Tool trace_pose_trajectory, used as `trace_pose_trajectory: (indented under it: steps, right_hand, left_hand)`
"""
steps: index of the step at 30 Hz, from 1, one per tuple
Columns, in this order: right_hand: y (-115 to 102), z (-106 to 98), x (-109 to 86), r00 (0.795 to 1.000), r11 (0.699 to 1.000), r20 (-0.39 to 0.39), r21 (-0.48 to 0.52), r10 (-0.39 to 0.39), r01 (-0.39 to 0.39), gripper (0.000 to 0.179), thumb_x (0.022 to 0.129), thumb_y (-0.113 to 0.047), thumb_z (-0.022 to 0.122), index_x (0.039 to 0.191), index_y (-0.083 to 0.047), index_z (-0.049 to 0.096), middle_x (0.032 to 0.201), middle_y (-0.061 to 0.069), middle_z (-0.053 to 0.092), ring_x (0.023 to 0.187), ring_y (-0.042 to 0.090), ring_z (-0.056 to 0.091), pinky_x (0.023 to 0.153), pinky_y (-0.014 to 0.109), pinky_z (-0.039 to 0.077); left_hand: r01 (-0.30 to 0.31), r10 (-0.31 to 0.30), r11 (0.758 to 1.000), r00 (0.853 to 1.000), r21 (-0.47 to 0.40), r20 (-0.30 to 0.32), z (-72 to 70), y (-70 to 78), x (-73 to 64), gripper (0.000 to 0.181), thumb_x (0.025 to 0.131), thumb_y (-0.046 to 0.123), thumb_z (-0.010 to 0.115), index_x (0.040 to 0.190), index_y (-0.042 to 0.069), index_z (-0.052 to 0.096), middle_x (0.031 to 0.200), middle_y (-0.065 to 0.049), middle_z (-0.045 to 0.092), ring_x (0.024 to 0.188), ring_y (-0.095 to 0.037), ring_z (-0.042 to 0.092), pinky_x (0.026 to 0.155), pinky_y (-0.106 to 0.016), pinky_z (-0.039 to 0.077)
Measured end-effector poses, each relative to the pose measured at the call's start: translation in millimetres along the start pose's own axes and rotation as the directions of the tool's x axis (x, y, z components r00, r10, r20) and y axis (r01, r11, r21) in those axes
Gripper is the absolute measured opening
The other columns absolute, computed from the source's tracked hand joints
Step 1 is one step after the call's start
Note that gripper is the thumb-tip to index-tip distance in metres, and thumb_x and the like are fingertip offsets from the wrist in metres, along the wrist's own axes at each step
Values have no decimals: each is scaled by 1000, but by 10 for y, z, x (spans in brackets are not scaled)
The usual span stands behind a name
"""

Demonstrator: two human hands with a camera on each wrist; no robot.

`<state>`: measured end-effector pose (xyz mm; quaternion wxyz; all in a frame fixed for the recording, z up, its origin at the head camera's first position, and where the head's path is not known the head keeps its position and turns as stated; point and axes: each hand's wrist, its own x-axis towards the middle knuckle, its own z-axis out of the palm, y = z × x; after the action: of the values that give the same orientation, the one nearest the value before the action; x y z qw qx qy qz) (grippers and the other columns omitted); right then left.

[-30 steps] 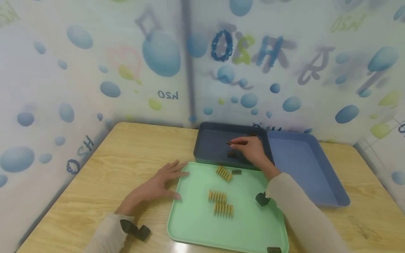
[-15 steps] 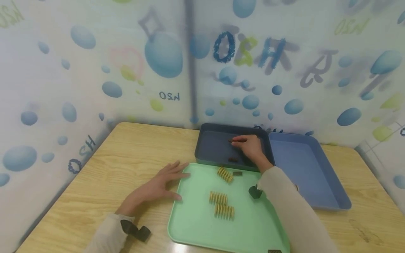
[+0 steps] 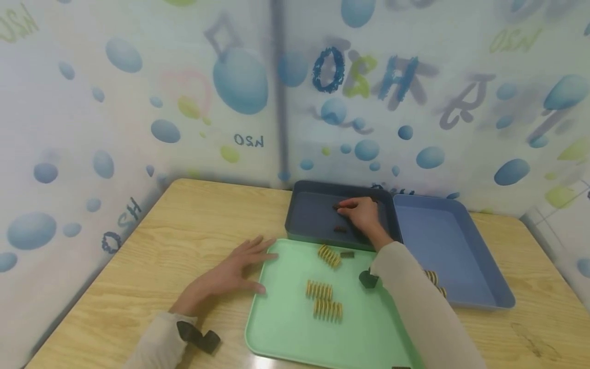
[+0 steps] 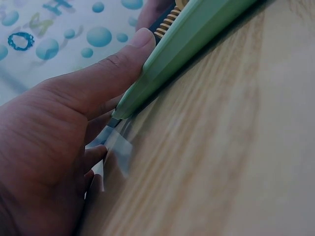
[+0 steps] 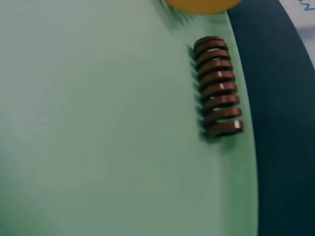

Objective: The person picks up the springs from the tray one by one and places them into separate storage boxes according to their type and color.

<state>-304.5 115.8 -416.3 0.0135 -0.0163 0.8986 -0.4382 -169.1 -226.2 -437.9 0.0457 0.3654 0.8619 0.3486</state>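
Observation:
My right hand [image 3: 364,215] is over the dark blue tray [image 3: 309,205], pinching a small brown coil spring [image 3: 336,206] between thumb and fingertips, close to the tray floor. Another brown spring [image 3: 340,229] lies in that tray, just in front of the hand. My left hand [image 3: 235,269] rests at the left rim of the green tray [image 3: 281,328] with fingers spread; in the left wrist view its thumb [image 4: 142,42] touches the rim. On the green tray lie yellow springs [image 3: 319,290] and a brown spring [image 5: 219,88] near the far edge.
A lighter blue tray [image 3: 461,246] stands at the right, with yellow springs [image 3: 430,277] partly hidden by my right sleeve [image 3: 415,292]. A dark spring [image 3: 401,367] is cut off at the bottom of the head view. The patterned wall [image 3: 207,128] closes off the table's back.
My right hand has brought the pinched brown spring down toward the dark tray's floor, its forearm shifting left and uncovering yellow springs in the light blue tray. The left hand stays put.

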Motion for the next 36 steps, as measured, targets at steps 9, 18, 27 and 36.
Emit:
trace_pose_trajectory:
  steps: [9,18,27,36]
  right_hand:
    - [43,27,30,999,1000,-41,-11,19,-20,24,86,-16,73,107,-4,73,106,14,70,99,29,63,81,42,52]
    - [31,-9,42,996,999,-83,-39,23,-26,35,84,-18,75,115,-4,69,112,14,68,105,30,60,88,43,49]
    - [36,-13,42,996,997,-91,-81,8,-16,39,84,-16,75,119,-3,66,118,16,64,114,33,54,96,45,43]
    - [33,-40,11,997,996,-79,-86,12,-18,38,85,-16,73,121,-4,65,121,15,63,118,33,51,99,46,40]
  left_hand:
    - [1,-1,1000,1000,-6,8,-4,7,2,76,76,47,75,139,13,51,156,-8,24,142,-42,9,109,-63,2]
    - [10,-10,1000,1000,-5,7,-5,-4,10,74,77,46,76,139,13,51,156,-10,25,142,-42,9,110,-63,2]
    - [-2,2,1000,1000,1,-2,-11,-23,7,76,75,46,77,139,14,51,156,-8,24,142,-41,9,110,-63,3]
    - [6,-5,1000,1000,-10,7,-6,-12,-2,76,75,45,77,139,14,51,157,-6,24,143,-40,7,110,-62,2]
